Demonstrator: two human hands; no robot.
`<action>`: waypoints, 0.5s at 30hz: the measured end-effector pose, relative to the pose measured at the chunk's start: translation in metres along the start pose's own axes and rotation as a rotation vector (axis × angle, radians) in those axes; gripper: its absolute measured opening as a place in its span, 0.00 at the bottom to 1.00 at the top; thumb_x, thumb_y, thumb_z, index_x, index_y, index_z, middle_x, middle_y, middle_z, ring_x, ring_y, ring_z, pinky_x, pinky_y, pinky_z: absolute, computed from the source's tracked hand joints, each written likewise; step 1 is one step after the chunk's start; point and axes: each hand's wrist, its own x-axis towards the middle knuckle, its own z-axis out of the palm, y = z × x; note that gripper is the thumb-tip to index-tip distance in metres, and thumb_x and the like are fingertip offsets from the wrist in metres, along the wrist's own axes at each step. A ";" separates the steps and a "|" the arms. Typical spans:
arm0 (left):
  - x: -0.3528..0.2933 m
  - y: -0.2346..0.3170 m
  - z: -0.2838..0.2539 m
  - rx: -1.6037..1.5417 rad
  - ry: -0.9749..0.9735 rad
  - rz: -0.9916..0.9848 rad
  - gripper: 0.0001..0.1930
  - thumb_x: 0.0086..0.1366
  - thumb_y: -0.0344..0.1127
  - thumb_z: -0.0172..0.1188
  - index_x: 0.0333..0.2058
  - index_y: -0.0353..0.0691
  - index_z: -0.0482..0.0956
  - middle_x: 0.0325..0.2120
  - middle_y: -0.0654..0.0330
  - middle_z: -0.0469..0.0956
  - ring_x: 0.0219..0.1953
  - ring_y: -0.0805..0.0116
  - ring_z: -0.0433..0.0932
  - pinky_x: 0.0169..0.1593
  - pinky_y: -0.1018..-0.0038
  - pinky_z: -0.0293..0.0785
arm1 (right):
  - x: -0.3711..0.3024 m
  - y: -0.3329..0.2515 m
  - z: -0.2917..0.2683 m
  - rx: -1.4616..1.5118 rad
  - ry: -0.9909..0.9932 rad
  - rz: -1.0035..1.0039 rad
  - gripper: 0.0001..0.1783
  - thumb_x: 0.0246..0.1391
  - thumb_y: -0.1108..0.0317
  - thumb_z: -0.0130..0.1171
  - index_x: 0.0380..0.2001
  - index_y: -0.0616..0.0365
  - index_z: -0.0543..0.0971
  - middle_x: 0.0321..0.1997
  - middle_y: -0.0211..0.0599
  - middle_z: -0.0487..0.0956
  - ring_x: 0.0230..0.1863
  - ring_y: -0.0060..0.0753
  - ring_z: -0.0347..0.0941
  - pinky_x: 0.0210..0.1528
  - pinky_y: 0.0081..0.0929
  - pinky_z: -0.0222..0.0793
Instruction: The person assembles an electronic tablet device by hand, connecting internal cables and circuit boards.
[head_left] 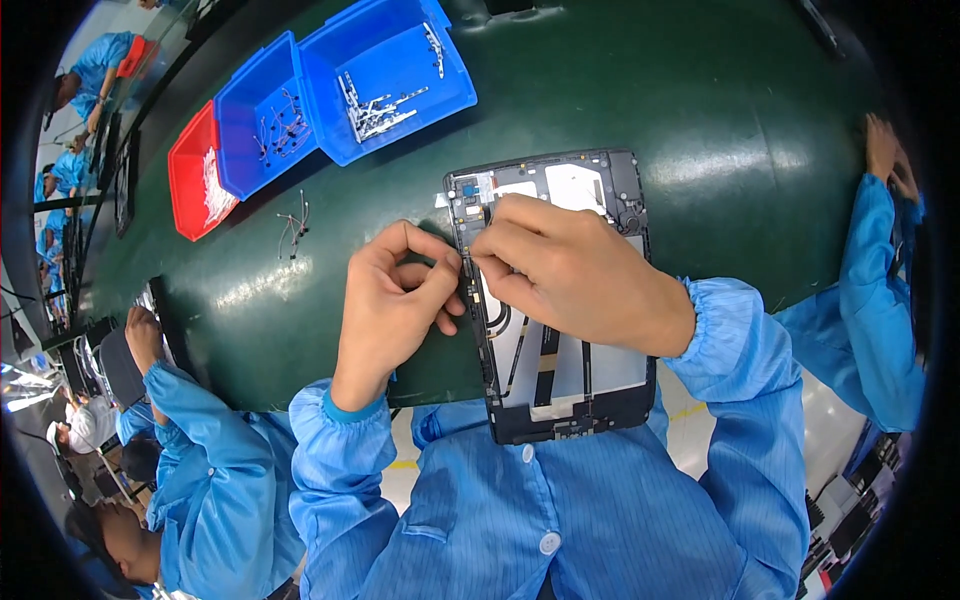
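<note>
An opened tablet housing with a black frame, white panels and dark ribbon cables lies in front of me, its near end over the table's edge. At its left side, my left hand pinches thumb and forefinger together close to the frame. My right hand reaches across the housing, its fingertips pressed together beside the left ones. Whatever sits between either set of fingertips is too small or hidden to make out. A few thin wired parts lie on the table to the left.
Along the far left stand a red bin with thin white pieces, a blue bin of wired parts and a larger blue bin with white strips. Other people in blue work at the left and right of the green table.
</note>
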 end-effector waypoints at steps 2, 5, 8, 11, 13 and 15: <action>0.000 -0.001 0.000 -0.001 0.005 0.004 0.05 0.65 0.26 0.61 0.34 0.32 0.73 0.21 0.59 0.79 0.20 0.76 0.78 0.20 0.81 0.73 | 0.000 -0.001 0.000 0.001 0.004 -0.006 0.06 0.50 0.78 0.63 0.33 0.63 0.78 0.32 0.39 0.73 0.28 0.40 0.76 0.29 0.32 0.73; 0.001 -0.002 -0.002 -0.028 0.004 0.041 0.05 0.65 0.25 0.61 0.33 0.32 0.74 0.22 0.59 0.79 0.21 0.76 0.79 0.20 0.81 0.74 | 0.001 -0.002 -0.001 0.036 0.010 0.023 0.07 0.49 0.78 0.64 0.33 0.63 0.78 0.31 0.38 0.74 0.27 0.38 0.77 0.28 0.30 0.74; 0.002 -0.003 -0.006 -0.001 -0.034 0.006 0.05 0.65 0.26 0.61 0.33 0.32 0.74 0.22 0.59 0.79 0.22 0.76 0.80 0.20 0.81 0.74 | 0.000 -0.002 0.001 0.052 0.055 0.037 0.07 0.48 0.79 0.64 0.32 0.63 0.78 0.31 0.39 0.75 0.27 0.35 0.77 0.28 0.29 0.75; 0.001 -0.002 -0.004 -0.003 -0.020 0.018 0.05 0.65 0.26 0.61 0.34 0.32 0.74 0.23 0.59 0.79 0.22 0.76 0.80 0.21 0.81 0.74 | 0.001 -0.004 0.000 0.053 0.055 0.057 0.06 0.47 0.79 0.64 0.30 0.64 0.77 0.30 0.39 0.74 0.26 0.35 0.78 0.27 0.28 0.75; 0.001 -0.002 -0.003 -0.007 -0.014 0.022 0.05 0.65 0.26 0.61 0.34 0.32 0.74 0.22 0.60 0.79 0.22 0.76 0.80 0.21 0.81 0.74 | 0.000 -0.005 -0.002 0.047 0.050 0.082 0.06 0.47 0.79 0.63 0.29 0.64 0.77 0.29 0.39 0.74 0.26 0.35 0.78 0.27 0.28 0.75; 0.002 -0.002 -0.002 -0.007 -0.027 0.026 0.06 0.65 0.26 0.62 0.34 0.32 0.73 0.22 0.60 0.79 0.23 0.76 0.80 0.21 0.82 0.74 | 0.000 -0.007 -0.005 0.037 0.046 0.104 0.06 0.47 0.78 0.63 0.29 0.64 0.76 0.28 0.39 0.74 0.26 0.35 0.78 0.27 0.29 0.75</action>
